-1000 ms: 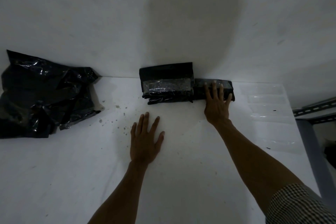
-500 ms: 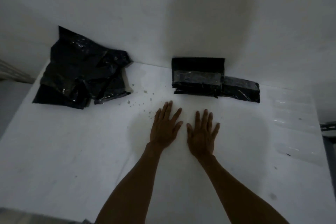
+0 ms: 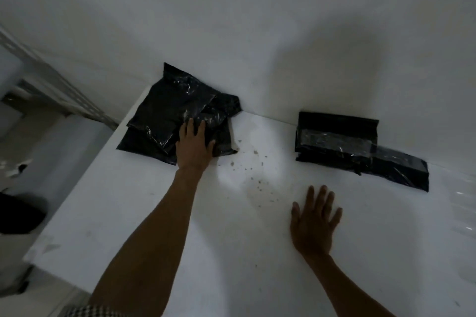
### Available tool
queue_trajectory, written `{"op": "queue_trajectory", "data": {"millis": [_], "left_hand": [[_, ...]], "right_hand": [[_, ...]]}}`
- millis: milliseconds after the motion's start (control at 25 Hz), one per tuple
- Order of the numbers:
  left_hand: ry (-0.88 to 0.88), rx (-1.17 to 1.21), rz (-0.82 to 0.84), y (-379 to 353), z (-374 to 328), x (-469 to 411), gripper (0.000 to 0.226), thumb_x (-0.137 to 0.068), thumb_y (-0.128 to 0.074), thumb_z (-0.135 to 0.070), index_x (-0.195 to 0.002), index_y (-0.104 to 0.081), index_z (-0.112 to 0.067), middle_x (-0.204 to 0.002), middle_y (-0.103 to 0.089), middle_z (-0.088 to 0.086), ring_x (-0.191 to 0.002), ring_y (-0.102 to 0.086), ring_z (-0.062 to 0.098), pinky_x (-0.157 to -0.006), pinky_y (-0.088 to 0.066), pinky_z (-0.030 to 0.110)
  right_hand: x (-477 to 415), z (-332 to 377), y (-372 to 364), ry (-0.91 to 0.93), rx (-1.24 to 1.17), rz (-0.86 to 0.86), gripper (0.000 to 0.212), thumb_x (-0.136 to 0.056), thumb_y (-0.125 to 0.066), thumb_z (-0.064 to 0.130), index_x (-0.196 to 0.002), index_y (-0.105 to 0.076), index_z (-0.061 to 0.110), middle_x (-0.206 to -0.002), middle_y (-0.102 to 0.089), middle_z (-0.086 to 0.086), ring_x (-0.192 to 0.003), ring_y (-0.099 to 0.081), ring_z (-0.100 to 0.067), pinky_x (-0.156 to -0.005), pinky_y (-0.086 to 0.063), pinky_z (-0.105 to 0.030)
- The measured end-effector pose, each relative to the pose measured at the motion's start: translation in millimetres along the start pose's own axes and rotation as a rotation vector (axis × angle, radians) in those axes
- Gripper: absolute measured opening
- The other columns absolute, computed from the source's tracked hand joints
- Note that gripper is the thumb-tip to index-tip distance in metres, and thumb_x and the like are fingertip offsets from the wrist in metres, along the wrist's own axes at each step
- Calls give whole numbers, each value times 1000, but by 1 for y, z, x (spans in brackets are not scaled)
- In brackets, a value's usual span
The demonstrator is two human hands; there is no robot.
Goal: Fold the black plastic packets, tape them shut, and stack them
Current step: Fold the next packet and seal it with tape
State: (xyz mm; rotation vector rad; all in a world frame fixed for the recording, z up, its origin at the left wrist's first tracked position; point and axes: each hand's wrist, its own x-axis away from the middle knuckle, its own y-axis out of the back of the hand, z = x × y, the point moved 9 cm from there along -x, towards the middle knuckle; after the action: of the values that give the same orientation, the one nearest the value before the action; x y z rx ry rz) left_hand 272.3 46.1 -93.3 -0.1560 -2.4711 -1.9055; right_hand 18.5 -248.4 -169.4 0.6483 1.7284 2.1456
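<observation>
A loose pile of unfolded black plastic packets [image 3: 167,113] lies at the table's far left, against the wall. My left hand [image 3: 194,145] rests flat on the pile's near right part, fingers straight. A stack of folded, taped black packets [image 3: 334,141] sits against the wall at the right, and another taped packet [image 3: 401,171] lies beside it, partly under it. My right hand [image 3: 314,221] lies flat on the white table [image 3: 231,239], fingers spread, holding nothing, well in front of the stack.
Small grey crumbs [image 3: 247,165] are scattered on the table between the pile and the stack. The table's left edge drops off to a metal rack [image 3: 64,95] and the floor. A white wall rises directly behind the packets.
My left hand has reached out to the left and landed on the loose pile. My right hand stays flat on the table. The view has swung left.
</observation>
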Motion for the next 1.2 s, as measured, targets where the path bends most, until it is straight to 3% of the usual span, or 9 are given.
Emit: {"op": "queue_trajectory", "data": {"millis": [160, 280, 400, 520, 720, 840, 920, 1000, 1200], "left_hand": [[-3, 76, -187, 26, 5, 9, 59, -91, -66, -24, -143, -44, -5, -135, -44, 19, -122, -41, 35, -101, -44, 49], [-6, -51, -383, 48, 18, 10, 48, -95, -54, -30, -140, -50, -14, -148, -38, 17, -136, -35, 35, -112, -27, 50], [113, -46, -291, 43, 44, -1, 47, -97, -49, -29, -142, -46, -18, -150, -42, 12, -143, -31, 29, -117, -13, 56], [85, 108, -310, 40, 57, 0, 24, -98, -53, -17, -117, -67, -13, -117, -68, 11, -114, -61, 29, -105, -40, 55], [-59, 303, -553, 57, 10, 70, 23, -98, -58, -18, -115, -70, -10, -118, -70, 8, -108, -65, 22, -99, -49, 42], [-237, 419, -535, 35, -63, 151, 23, -93, -66, -18, -114, -72, -10, -114, -71, 8, -94, -69, 17, -77, -58, 29], [-280, 486, -382, 5, -113, 201, 24, -90, -66, -21, -110, -74, -12, -113, -72, 6, -87, -70, 15, -70, -57, 26], [-295, 561, -160, -28, -161, 245, 23, -89, -66, -24, -108, -76, -15, -114, -72, 3, -88, -70, 13, -70, -56, 23], [-432, 514, 65, -60, -243, 291, 20, -88, -67, -28, -101, -76, -16, -105, -73, 1, -86, -71, 14, -71, -57, 22]], "right_hand": [[0, -1, -1, -6, 25, 31, 71, -98, -8, 56, -158, -2, 18, -164, 11, -11, -151, 13, -29, -119, -3, -59], [1, 0, 0, 8, 12, 53, 71, -98, -6, 57, -158, -1, 19, -164, 12, -11, -151, 14, -28, -120, -2, -59], [0, -2, 1, 15, 4, 78, 72, -96, 0, 60, -157, 7, 22, -162, 21, -8, -149, 21, -25, -120, 2, -56], [0, -4, 1, 21, 15, 117, 72, -94, 3, 62, -154, 17, 25, -160, 29, -5, -147, 27, -23, -120, 9, -53], [-2, -7, 4, 67, 3, 175, 71, -97, -6, 63, -152, 21, 26, -158, 32, -5, -146, 28, -24, -116, 17, -47], [2, -8, 28, 22, -345, 144, 64, -101, -25, 59, -154, -23, 24, -164, -10, -6, -152, -8, -25, -121, 0, -45], [15, -25, 53, -237, -889, 82, 57, -99, -34, 61, -137, -55, 24, -141, -55, -9, -128, -53, -25, -112, -36, -43], [35, -40, 62, -487, -1388, 109, 48, -97, -43, 59, -124, -62, 25, -113, -71, -8, -99, -69, -24, -93, -52, -40], [71, -127, 70, -511, -1293, 4, 52, -82, -79, 17, -130, -58, 14, -103, -74, -9, -91, -72, -24, -83, -59, -45]]}}
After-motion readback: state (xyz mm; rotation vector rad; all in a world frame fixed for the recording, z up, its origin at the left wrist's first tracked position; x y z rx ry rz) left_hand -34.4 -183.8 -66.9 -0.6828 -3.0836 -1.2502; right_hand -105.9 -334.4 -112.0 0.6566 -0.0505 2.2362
